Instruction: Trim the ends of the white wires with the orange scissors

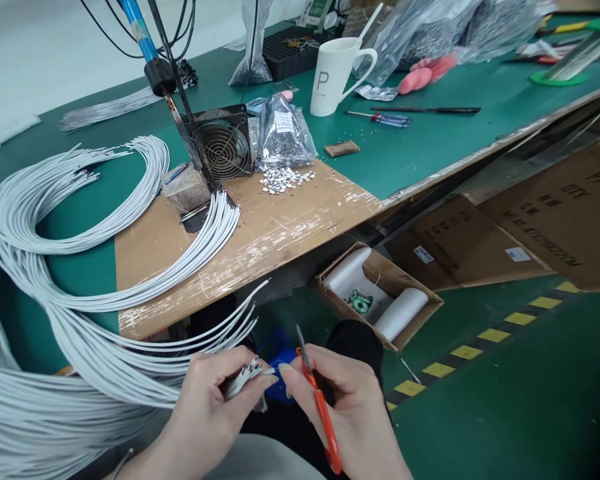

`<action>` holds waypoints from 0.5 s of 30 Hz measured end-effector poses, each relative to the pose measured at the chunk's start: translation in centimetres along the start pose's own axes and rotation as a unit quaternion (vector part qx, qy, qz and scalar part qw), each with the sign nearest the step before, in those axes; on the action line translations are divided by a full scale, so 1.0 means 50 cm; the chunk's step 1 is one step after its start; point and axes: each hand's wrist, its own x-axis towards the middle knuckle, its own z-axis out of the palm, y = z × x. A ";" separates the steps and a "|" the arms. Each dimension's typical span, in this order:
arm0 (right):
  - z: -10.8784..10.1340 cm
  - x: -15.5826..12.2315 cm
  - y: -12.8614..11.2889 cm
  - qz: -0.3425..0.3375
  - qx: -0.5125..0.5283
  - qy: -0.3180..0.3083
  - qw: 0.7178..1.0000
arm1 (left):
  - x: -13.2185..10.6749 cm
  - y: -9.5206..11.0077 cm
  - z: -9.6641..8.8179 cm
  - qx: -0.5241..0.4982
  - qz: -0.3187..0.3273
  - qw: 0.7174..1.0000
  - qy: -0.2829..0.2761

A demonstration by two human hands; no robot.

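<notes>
My left hand (217, 400) is closed around the ends of several white cables (245, 380). Bits of dark and reddish wire show at the tips. In my right hand (350, 407) is a pair of orange-handled scissors (323, 413), its pointed metal blade upward. My right thumb and fingertips are close to the cable ends. Other loose cable ends (240, 320) fan out just above my left hand. They belong to a large coiled bundle of white cables (75, 320) at the left, partly over the table edge.
A soldering iron (177, 120) hangs over the cardboard sheet (280, 227), near a small fan (225, 143) and a pile of small white parts (283, 179). Behind are a white mug (333, 77), screwdriver (380, 119) and plastic bags (430, 40). An open carton (380, 287) stands below the table.
</notes>
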 end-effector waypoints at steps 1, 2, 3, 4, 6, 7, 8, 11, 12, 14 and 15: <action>0.003 0.002 0.002 0.002 0.003 -0.018 1.000 | -0.001 -0.001 0.000 0.008 0.004 1.000 0.001; 0.004 0.004 0.004 0.008 0.013 -0.039 0.999 | -0.002 -0.001 0.000 0.013 0.007 1.000 0.000; 0.005 0.006 0.006 0.018 0.032 -0.059 0.998 | -0.003 -0.001 -0.001 0.016 0.009 1.000 -0.002; 0.005 0.008 0.006 0.035 0.059 -0.073 0.995 | -0.004 -0.001 -0.001 0.017 0.009 1.000 -0.006; 0.000 0.012 0.005 0.080 0.121 -0.071 0.987 | -0.005 -0.001 -0.003 0.011 0.004 1.000 -0.020; -0.004 0.013 0.003 0.102 0.144 -0.052 0.983 | -0.005 -0.001 -0.004 0.003 -0.001 1.000 -0.027; -0.007 0.014 0.001 0.119 0.157 -0.026 0.980 | -0.005 -0.001 -0.004 -0.006 -0.007 0.999 -0.032; -0.012 0.013 -0.004 0.118 0.135 0.036 0.983 | -0.002 0.000 -0.004 -0.022 -0.010 0.999 -0.028; -0.011 0.011 -0.004 0.101 0.117 0.039 0.987 | -0.001 0.001 -0.004 -0.019 -0.006 1.000 -0.022; -0.006 0.007 -0.001 0.044 0.079 0.025 0.996 | 0.000 0.000 -0.003 -0.008 0.004 1.000 -0.013; -0.003 0.004 0.002 0.012 0.062 0.019 0.998 | 0.000 0.000 -0.003 -0.004 0.008 1.000 -0.012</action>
